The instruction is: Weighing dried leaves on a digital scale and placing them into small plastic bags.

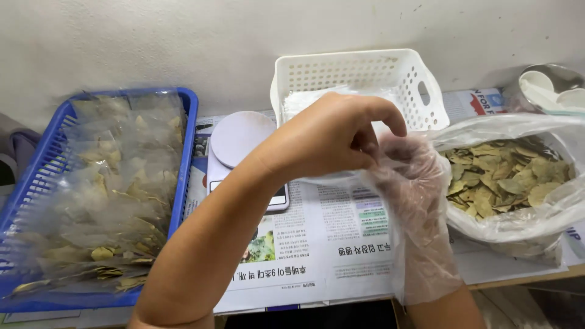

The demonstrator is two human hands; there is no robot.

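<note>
My left hand (332, 134) is bare and reaches across the middle, its fingers pinched on a small clear plastic bag (341, 178) in front of the white basket (350, 73). My right hand (414, 183) wears a loose clear plastic glove and meets the left hand at the same bag; its fingers are curled around the bag's edge. Just right of both hands lies a large clear bag of dried leaves (506, 176), open at the top.
A blue basket (183, 158) at the left holds several clear packets of dried leaves. A small white digital scale (241, 140) stands behind my left forearm. Newspaper (329, 244) covers the table. White scoops in a metal bowl (548, 85) sit at the far right by the wall.
</note>
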